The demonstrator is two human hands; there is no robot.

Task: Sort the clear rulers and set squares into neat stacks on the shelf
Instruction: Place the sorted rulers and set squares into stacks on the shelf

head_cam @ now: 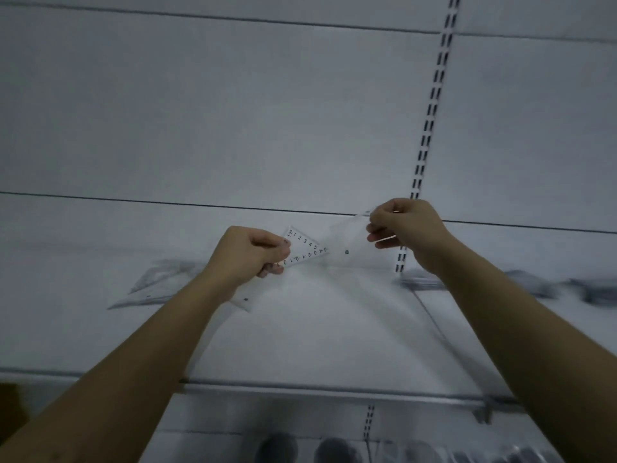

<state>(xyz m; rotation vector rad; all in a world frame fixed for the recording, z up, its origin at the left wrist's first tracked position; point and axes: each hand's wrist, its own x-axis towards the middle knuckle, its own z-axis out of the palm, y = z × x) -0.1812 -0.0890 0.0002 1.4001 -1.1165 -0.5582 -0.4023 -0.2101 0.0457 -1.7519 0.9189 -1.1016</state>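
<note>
My left hand [252, 253] grips a clear set square [305, 250] with black printed numbers, its tip pointing right. My right hand [405, 228] pinches a second clear set square [349, 242], almost invisible against the white back panel. The two pieces meet tip to tip between my hands, held above the white shelf [317, 329]. A stack of clear set squares [157, 285] lies flat on the shelf to the left.
More clear pieces [420, 282] lie blurred on the shelf to the right, past a slotted upright [430, 128]. The shelf's metal front edge [334, 389] runs across below my arms. Dark round items [337, 449] sit on a lower shelf.
</note>
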